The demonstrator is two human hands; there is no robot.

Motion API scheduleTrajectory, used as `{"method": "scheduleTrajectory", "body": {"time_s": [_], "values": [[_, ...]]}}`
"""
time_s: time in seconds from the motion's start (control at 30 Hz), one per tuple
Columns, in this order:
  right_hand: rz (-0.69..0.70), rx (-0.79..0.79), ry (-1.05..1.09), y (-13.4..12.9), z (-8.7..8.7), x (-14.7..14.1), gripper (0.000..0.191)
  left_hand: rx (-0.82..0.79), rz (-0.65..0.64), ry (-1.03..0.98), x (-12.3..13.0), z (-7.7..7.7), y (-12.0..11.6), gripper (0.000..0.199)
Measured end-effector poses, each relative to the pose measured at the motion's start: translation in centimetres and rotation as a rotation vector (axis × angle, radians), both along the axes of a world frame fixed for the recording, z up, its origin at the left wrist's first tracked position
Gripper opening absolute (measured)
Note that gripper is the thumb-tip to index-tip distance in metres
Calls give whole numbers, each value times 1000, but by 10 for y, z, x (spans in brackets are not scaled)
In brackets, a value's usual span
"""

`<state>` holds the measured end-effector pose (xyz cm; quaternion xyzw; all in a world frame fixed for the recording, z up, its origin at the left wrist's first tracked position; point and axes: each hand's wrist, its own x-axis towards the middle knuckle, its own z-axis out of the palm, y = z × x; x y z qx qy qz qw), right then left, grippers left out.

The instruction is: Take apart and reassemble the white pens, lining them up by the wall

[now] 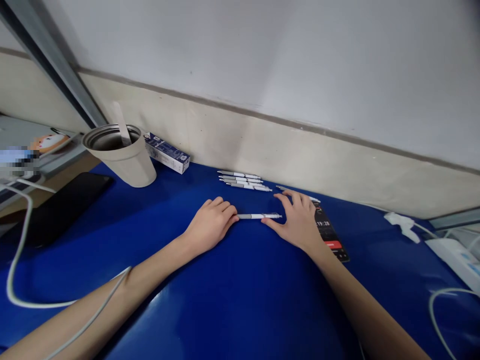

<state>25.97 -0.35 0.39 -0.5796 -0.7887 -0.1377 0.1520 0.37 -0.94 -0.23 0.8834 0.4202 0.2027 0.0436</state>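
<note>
- Left hand (210, 226): fingers lie together, slightly curled and narrow, palm down; the fingertips (231, 214) meet or nearly meet one end of the loose pen, with no grip visible.
- Right hand (295, 221): fingers spread wide, palm down; the thumb (270, 223) lies just below the pen's opposite end. Contact cannot be told.
- Loose pen (259, 216): lies flat between both hands, long axis running nearly straight left to right across the view. Neither hand is clearly nearer. White barrel, grey grip section, slim metal tip.
- Second pen (300, 195): lies beneath and beyond the right fingers, angled slightly toward the wall.
- Pen row (240, 180): several similar pens, side by side, farther toward the wall.
- Smartphone (330, 234): partly beneath the right hand, screen lit.
- Blue tabletop (225, 305): carries all of the above.
- Beige tumbler (125, 165): stands well left, beside a small blue-and-white box (167, 153).
</note>
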Motion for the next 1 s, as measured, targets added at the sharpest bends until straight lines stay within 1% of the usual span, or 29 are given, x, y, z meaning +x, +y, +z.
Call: {"method": "scheduleTrajectory", "body": {"time_s": [0.1,0.23,0.37,0.47,0.53,0.63,0.7,0.83,1.0], "values": [[21,2,8,0,1,-1,68,-3,-1,0,0,1,0,28],[57,47,22,-1,1,-5,64,-15,-4,1,-1,2,0,27],[44,64,27,-3,1,-8,63,-16,-5,3,0,3,0,27],[40,46,31,-4,3,-10,61,-10,2,-3,0,3,-1,26],[87,21,43,-5,4,-11,53,-15,12,-16,0,3,-1,26],[204,-35,79,-7,4,-14,30,-42,34,-58,0,2,1,25],[267,-83,111,-10,3,-17,20,-57,45,-80,0,2,1,25],[326,-165,201,-18,3,-25,21,-46,31,-91,-1,2,0,25],[308,-306,258,-28,2,-34,28,-18,-60,-69,0,4,-3,25]]}}
